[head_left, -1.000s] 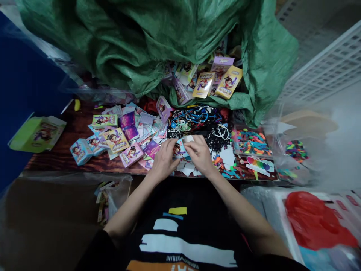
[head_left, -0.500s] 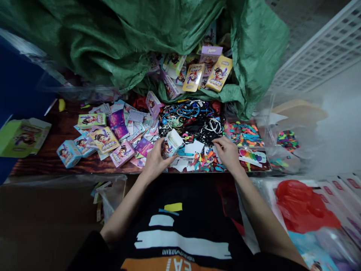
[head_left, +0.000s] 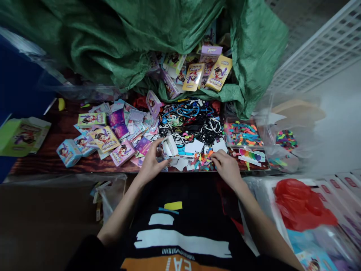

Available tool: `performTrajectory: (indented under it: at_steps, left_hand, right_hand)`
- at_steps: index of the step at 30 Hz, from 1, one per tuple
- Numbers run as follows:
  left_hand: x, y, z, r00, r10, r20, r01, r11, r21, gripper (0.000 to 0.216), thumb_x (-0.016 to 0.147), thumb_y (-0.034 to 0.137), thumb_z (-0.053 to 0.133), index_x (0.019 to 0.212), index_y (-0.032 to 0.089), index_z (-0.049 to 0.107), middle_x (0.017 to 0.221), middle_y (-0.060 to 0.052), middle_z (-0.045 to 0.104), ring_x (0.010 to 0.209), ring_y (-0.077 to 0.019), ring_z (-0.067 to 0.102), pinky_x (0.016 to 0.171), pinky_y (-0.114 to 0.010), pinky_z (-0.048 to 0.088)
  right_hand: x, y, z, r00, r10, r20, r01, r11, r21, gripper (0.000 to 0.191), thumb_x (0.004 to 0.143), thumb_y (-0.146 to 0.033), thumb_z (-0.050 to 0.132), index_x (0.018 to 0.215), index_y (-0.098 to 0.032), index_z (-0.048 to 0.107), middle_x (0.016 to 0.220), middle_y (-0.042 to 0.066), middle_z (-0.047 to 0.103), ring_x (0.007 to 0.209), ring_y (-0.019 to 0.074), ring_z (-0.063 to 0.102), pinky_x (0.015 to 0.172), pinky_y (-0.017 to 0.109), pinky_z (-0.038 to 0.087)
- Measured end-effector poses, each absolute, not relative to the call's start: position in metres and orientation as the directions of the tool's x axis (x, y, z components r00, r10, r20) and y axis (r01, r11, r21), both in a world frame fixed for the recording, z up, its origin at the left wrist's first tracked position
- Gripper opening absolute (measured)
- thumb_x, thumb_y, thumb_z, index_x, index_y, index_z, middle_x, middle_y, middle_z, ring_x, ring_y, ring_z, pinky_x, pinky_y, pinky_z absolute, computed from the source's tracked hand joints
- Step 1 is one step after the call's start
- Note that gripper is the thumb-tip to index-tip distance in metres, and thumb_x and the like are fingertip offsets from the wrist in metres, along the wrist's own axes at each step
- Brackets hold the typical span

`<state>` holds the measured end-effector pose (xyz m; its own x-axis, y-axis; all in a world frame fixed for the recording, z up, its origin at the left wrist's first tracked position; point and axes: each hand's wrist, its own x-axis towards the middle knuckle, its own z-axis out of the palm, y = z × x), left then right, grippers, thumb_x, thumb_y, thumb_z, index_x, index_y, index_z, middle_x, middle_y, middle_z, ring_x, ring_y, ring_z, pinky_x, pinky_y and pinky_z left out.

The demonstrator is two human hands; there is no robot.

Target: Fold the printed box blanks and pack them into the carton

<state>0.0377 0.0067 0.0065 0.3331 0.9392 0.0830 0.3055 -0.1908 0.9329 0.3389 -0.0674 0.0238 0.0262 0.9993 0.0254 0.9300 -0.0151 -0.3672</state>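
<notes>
My left hand [head_left: 153, 161] grips a small card box [head_left: 170, 146], its open white top tipped toward me. To the right, my right hand [head_left: 225, 165] has its fingertips pinched at the edge of a pile of small colourful pieces [head_left: 201, 160]; whatever sits between the fingers is too small to make out. Behind both hands lies a tangle of black, white and blue cords [head_left: 194, 116]. White paper pieces [head_left: 194, 146] are between the hands. Left of my left hand, a purple card [head_left: 143, 146] tops a spread of loose cards.
Closed printed boxes [head_left: 104, 139] lie on the dark wooden table [head_left: 34, 163] at left. A green sack [head_left: 113, 45] full of boxes overhangs the back. A clear tray of colourful pieces [head_left: 244, 133] stands at right, near a rainbow heart strip [head_left: 252, 156]. A red plastic bag [head_left: 303, 203] is lower right.
My right hand has moved from the cords down toward me, to the colourful pieces. The box in my left hand has tilted so its open top faces me more.
</notes>
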Motion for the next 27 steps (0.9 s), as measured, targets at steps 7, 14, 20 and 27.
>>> performTrajectory:
  at_steps: [7, 14, 20, 27]
  left_hand:
    - [0.032, 0.004, 0.017, 0.302, 0.951, 0.061, 0.296, -0.154, 0.943, 0.068, 0.078, 0.031, 0.074, 0.139, 0.025, 0.043, 0.141, -0.012, 0.049, 0.128, -0.0287, 0.052, 0.097, -0.042, 0.053]
    - [0.028, 0.003, 0.026, 0.274, 0.96, 0.058, 0.366, -0.16, 0.917, 0.067, 0.079, 0.037, 0.073, 0.138, 0.022, 0.043, 0.139, -0.013, 0.052, 0.127, -0.0294, 0.052, 0.099, -0.044, 0.052]
    - [0.04, 0.003, 0.032, 0.346, 0.931, 0.119, 0.477, -0.283, 0.832, 0.064, 0.081, 0.026, 0.068, 0.139, 0.023, 0.041, 0.138, -0.012, 0.053, 0.126, -0.0279, 0.054, 0.102, -0.045, 0.05]
    - [0.054, 0.004, 0.043, 0.419, 0.902, 0.103, 0.574, -0.351, 0.74, 0.065, 0.077, 0.017, 0.069, 0.136, 0.018, 0.043, 0.135, -0.015, 0.057, 0.125, -0.0293, 0.056, 0.103, -0.044, 0.048]
  right_hand:
    - [0.333, -0.055, 0.011, 0.144, 0.985, 0.095, 0.924, -0.099, -0.37, 0.02, 0.087, -0.019, 0.048, 0.086, -0.02, 0.068, 0.089, 0.008, 0.067, 0.071, 0.0205, 0.059, 0.06, 0.03, 0.038]
    - [0.345, -0.039, 0.032, 0.424, 0.897, -0.127, 0.226, -0.24, -0.944, 0.022, 0.066, -0.041, 0.072, 0.067, -0.021, 0.063, 0.053, -0.003, 0.054, 0.045, 0.0111, 0.04, 0.044, 0.025, 0.031]
    - [0.349, -0.03, 0.047, 0.344, 0.878, -0.332, -0.214, -0.271, -0.938, 0.029, 0.052, -0.036, 0.085, 0.062, -0.02, 0.064, 0.051, -0.004, 0.052, 0.043, 0.0073, 0.035, 0.037, 0.021, 0.02]
    - [0.313, -0.014, 0.068, 0.206, 0.968, -0.14, -0.061, -0.131, -0.99, 0.023, 0.067, -0.038, 0.079, 0.066, -0.021, 0.065, 0.088, 0.005, 0.069, 0.081, 0.0186, 0.062, 0.07, 0.032, 0.05]
